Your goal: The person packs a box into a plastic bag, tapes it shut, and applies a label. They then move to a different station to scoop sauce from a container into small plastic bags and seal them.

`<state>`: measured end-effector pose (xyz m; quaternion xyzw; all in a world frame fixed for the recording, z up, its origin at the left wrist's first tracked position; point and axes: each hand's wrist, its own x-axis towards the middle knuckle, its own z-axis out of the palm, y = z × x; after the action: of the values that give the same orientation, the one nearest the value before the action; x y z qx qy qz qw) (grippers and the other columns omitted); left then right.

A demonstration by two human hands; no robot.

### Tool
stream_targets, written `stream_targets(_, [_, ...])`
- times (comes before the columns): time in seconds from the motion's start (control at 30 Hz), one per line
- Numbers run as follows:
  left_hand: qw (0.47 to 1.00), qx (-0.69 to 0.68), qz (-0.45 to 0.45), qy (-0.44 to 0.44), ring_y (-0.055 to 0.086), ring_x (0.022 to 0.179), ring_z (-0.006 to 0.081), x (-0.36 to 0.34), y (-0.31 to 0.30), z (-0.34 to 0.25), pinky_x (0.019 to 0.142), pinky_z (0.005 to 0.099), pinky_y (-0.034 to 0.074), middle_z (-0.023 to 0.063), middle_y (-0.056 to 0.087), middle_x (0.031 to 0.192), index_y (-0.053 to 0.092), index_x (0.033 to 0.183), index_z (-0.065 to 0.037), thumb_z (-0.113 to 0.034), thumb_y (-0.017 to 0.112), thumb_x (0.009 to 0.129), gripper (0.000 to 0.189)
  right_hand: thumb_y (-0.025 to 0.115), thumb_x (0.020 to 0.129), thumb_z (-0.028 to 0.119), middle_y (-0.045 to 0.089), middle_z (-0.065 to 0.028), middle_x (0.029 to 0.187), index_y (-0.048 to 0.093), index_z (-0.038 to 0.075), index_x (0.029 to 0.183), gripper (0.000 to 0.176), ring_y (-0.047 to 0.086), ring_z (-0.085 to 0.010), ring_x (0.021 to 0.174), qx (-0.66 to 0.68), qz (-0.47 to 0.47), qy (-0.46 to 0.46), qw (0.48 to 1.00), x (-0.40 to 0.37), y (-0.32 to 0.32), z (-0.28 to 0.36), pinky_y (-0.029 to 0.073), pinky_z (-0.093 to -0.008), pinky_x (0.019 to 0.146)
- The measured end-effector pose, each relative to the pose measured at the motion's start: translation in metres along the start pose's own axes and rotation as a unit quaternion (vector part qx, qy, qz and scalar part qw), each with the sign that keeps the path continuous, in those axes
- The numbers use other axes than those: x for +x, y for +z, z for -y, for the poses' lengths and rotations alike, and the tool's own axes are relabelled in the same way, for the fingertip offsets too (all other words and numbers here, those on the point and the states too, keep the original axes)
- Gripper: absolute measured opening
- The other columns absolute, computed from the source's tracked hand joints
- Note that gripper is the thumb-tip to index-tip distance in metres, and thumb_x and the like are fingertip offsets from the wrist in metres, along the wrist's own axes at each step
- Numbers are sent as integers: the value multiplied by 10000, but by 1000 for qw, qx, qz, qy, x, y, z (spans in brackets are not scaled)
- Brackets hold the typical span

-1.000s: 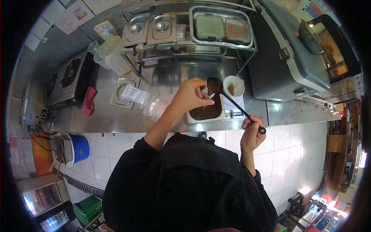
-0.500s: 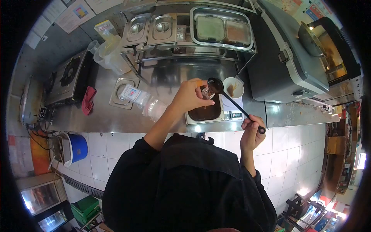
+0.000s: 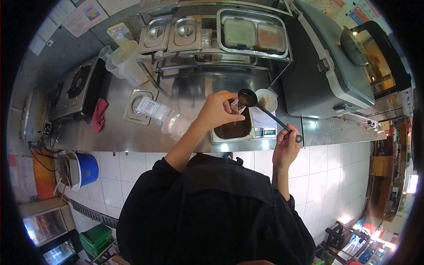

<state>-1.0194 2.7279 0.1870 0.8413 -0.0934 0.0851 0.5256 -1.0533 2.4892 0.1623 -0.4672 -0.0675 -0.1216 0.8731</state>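
Note:
My left hand (image 3: 217, 109) pinches a small clear plastic bag (image 3: 237, 107), held above a steel pan (image 3: 251, 136) of dark brown sauce (image 3: 230, 131). In my right hand (image 3: 286, 148) is the handle of a black ladle (image 3: 279, 123). The ladle's bowl, with dark liquid in it, is up against the mouth of the bag. How much is inside the bag is hard to see. Just right of the pan, a white bowl (image 3: 271, 115) with some brown residue rests on a kitchen scale (image 3: 266, 132).
Left of my forearm lie packs of clear plastic bags (image 3: 152, 108) and a steel lid (image 3: 130, 115). A red cloth (image 3: 100, 115) lies beside a gas stove (image 3: 73, 90). A steel rack (image 3: 212, 55) with lidded containers stands behind, and a large grey cooler box (image 3: 316, 75) at the right.
The ladle's handle end has swung a little away from my body, and its bowl has shifted slightly right. My right hand has turned with it; my left hand stays almost still.

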Motion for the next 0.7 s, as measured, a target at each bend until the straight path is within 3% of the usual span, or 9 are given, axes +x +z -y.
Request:
stream_targets(0.33, [999,-39,9,-20,555,542,104,-2,2,19,548,218,454,66,615,862,633,1069,-11,-198,848,531,609,473,954,201,591,-66,792,556,-29,1062,266,486,-110,637,21,-47,-7,999,4,-10,0,372,-213,561])
stream_targets(0.4, [997,-4,-77,30,517,569,87,-4,-3,33,551,206,416,39,615,828,625,1135,-63,-169,837,572,611,477,951,202,598,-65,772,576,-44,1038,278,490,-103,620,-21,-105,-10,994,5,-19,2,371,-211,544])
stream_targets(0.43, [997,-6,-73,34,517,569,87,-3,-6,35,551,206,416,39,615,828,625,1135,-63,-169,837,572,611,477,951,202,598,-65,772,576,-44,1038,278,490,-103,620,-21,-109,-15,994,6,-27,-5,371,-211,544])
stream_targets(0.53, [991,38,-115,57,520,586,77,1,-9,34,576,207,442,46,619,928,614,1155,-70,-107,820,593,600,461,960,280,604,-58,724,619,-50,1015,370,488,-78,586,-295,10,129,947,6,-41,-23,365,-205,533])
stream_targets(0.57, [992,36,-110,59,520,586,77,5,-8,34,576,207,442,46,619,928,614,1155,-70,-107,820,593,600,408,975,325,592,-39,701,631,-31,1033,424,475,-76,585,-311,62,171,933,9,-37,-16,356,-212,533])
stream_targets(0.63, [991,70,-80,79,529,589,77,15,-6,34,595,207,461,54,624,948,609,1159,-68,-104,817,597,601,370,975,391,576,-25,674,634,-8,1063,486,451,-68,575,-344,95,123,926,27,-60,-28,339,-218,527])
stream_targets(0.7, [991,56,-67,101,535,592,77,26,1,31,604,207,468,59,627,958,610,1155,-68,-104,817,595,598,393,961,408,594,-33,685,640,-2,1053,487,482,-78,594,-292,34,134,946,58,-70,-30,361,-229,539])
